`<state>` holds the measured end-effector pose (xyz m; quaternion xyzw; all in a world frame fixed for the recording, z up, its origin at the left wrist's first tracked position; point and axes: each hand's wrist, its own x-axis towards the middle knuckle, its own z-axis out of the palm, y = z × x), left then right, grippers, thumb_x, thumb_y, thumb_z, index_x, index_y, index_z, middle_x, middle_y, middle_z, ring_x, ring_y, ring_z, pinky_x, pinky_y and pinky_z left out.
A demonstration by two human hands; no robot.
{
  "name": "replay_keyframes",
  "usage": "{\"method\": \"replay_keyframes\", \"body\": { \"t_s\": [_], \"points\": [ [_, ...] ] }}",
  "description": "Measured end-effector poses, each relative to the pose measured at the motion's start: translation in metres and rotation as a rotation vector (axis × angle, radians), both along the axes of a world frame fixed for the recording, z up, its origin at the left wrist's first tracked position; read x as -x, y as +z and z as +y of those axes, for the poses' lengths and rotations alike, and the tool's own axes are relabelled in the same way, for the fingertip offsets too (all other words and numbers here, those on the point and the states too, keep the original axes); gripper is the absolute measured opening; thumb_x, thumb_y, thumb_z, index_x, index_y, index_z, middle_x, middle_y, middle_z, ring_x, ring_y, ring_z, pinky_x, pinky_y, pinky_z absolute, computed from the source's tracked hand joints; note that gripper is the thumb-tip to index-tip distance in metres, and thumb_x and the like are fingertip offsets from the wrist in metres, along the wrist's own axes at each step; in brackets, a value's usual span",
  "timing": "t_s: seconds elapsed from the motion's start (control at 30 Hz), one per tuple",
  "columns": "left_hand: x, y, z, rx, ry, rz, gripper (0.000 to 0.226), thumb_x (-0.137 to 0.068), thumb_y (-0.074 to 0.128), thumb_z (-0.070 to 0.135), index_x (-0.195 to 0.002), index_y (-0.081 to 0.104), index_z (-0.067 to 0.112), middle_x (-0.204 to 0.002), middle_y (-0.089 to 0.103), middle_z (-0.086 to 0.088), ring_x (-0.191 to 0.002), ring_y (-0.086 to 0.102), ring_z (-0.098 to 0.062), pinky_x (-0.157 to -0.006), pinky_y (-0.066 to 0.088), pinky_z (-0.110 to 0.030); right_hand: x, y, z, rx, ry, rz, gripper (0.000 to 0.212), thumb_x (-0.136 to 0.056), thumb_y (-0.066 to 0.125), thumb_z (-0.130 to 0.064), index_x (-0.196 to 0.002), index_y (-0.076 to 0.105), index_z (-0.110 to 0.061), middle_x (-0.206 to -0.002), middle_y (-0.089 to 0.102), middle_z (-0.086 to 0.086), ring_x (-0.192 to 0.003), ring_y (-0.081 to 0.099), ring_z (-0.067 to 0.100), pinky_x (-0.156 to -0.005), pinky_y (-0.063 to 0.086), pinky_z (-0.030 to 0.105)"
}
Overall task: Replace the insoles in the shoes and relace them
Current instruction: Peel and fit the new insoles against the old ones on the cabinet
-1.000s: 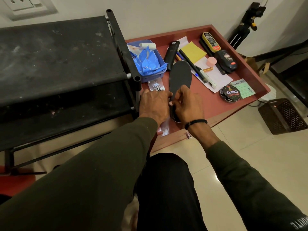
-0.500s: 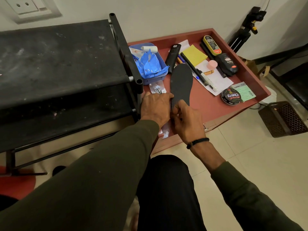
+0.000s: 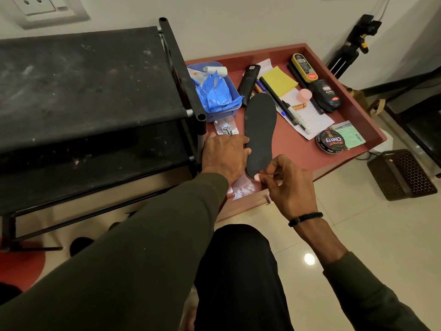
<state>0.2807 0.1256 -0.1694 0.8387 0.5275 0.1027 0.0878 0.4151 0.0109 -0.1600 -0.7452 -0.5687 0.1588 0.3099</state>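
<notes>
the black insole (image 3: 260,130) lay flat on the red-brown tray table (image 3: 293,149), its heel end toward the person and its toe end pointing away. the left hand (image 3: 225,155) rested palm down just left of the heel half, fingers straight and together, their tips touching the insole's left edge. the right hand (image 3: 290,185) hung at the heel end, its thumb and fingers curled in a pinch at the heel edge, where a small pale pink patch showed; whether the pinch held the insole itself or some film on it could not be told.

just beyond the left hand lay a small clear packet of metal bits (image 3: 225,127), and past that a blue tub (image 3: 214,91) stuffed with blue wrappers. beyond the right hand, across the tray, sat a round tin of polish (image 3: 331,142), a black marker (image 3: 279,101), a yellow pad (image 3: 279,80) and two polish bottles (image 3: 315,82).

left of the left hand stood a dusty black shoe rack (image 3: 90,91), hard against the tray. the floor (image 3: 372,235) under the right wrist was pale glossy tile, with a dark perforated basket (image 3: 403,175) well off to the right, a tripod (image 3: 350,46) against the white wall (image 3: 238,20), and a wall socket (image 3: 40,5) high on the left.
</notes>
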Motion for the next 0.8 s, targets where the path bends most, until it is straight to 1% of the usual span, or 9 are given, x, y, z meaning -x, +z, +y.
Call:
{"method": "replay_keyframes", "body": {
  "t_s": [0.17,0.27,0.3,0.33,0.43,0.6,0.67,0.7,0.8],
  "points": [
    [0.001,0.002,-0.001,0.007,0.002,-0.005,0.042,-0.102,0.05,0.05,-0.139,0.059,0.033,-0.13,0.068,0.004,-0.119,0.061,-0.02,-0.105,0.033,-0.038,-0.012,0.0,0.02,0.001,-0.083,0.022,0.024,-0.083,0.08,-0.013,-0.081,0.057,-0.018,-0.074,0.067,-0.007,-0.064,0.061,0.003,-0.053,0.047,0.012],
    [0.001,0.003,-0.001,0.009,-0.001,0.002,0.042,-0.102,0.05,0.051,-0.139,0.059,0.033,-0.131,0.067,0.006,-0.12,0.061,-0.019,-0.105,0.033,-0.038,-0.021,0.0,0.05,0.023,-0.148,0.061,0.024,-0.082,0.081,-0.017,-0.082,0.057,-0.018,-0.076,0.068,-0.006,-0.071,0.063,0.008,-0.058,0.05,0.022],
    [0.001,0.004,-0.002,0.01,-0.002,0.006,0.042,-0.102,0.05,0.051,-0.139,0.059,0.033,-0.131,0.067,0.006,-0.12,0.061,-0.019,-0.105,0.033,-0.038,-0.024,0.0,0.06,0.031,-0.164,0.076,0.024,-0.082,0.081,-0.016,-0.082,0.057,-0.019,-0.078,0.068,-0.006,-0.075,0.064,0.009,-0.06,0.05,0.022],
    [0.001,0.004,-0.002,0.009,-0.001,0.007,0.042,-0.102,0.05,0.051,-0.139,0.059,0.033,-0.131,0.067,0.006,-0.12,0.061,-0.019,-0.104,0.033,-0.038,-0.027,0.0,0.07,0.032,-0.175,0.081,0.025,-0.082,0.081,-0.016,-0.081,0.057,-0.02,-0.078,0.068,-0.007,-0.076,0.064,0.008,-0.062,0.049,0.019],
    [0.001,0.004,-0.002,0.011,0.004,-0.012,0.04,-0.102,0.051,0.048,-0.138,0.061,0.032,-0.13,0.069,0.005,-0.119,0.062,-0.02,-0.104,0.034,-0.038,-0.033,0.001,0.095,0.026,-0.174,0.042,0.025,-0.079,0.081,-0.01,-0.078,0.058,-0.019,-0.075,0.065,-0.008,-0.069,0.055,0.0,-0.055,0.039,0.004],
    [0.001,0.004,-0.001,0.021,-0.005,-0.007,0.037,-0.104,0.049,0.042,-0.138,0.061,0.033,-0.129,0.069,0.004,-0.118,0.062,-0.021,-0.102,0.033,-0.039,-0.04,-0.002,0.129,-0.003,-0.22,-0.005,0.025,-0.075,0.081,-0.005,-0.079,0.06,-0.018,-0.075,0.064,-0.006,-0.065,0.051,-0.001,-0.052,0.038,0.004],
    [0.001,0.005,-0.001,0.025,-0.005,0.003,0.038,-0.104,0.048,0.043,-0.138,0.06,0.033,-0.129,0.069,0.004,-0.118,0.062,-0.021,-0.102,0.034,-0.039,-0.041,-0.002,0.142,0.003,-0.221,0.015,0.027,-0.074,0.082,-0.005,-0.078,0.059,-0.019,-0.074,0.064,-0.005,-0.068,0.057,0.002,-0.052,0.038,0.007],
    [0.001,0.005,-0.001,0.026,-0.004,0.008,0.038,-0.104,0.048,0.043,-0.138,0.06,0.032,-0.128,0.069,0.004,-0.117,0.062,-0.021,-0.101,0.034,-0.039,-0.042,-0.001,0.149,0.008,-0.223,0.02,0.03,-0.074,0.083,-0.006,-0.077,0.057,-0.02,-0.074,0.064,-0.006,-0.072,0.062,0.008,-0.056,0.039,0.009],
    [0.001,0.006,-0.002,0.024,-0.001,0.004,0.038,-0.104,0.048,0.043,-0.138,0.06,0.032,-0.127,0.069,0.004,-0.116,0.062,-0.021,-0.101,0.035,-0.039,-0.045,0.001,0.168,0.022,-0.234,-0.009,0.037,-0.074,0.085,-0.008,-0.071,0.051,-0.025,-0.075,0.066,-0.004,-0.08,0.066,0.017,-0.07,0.053,0.032]
  ]
}}
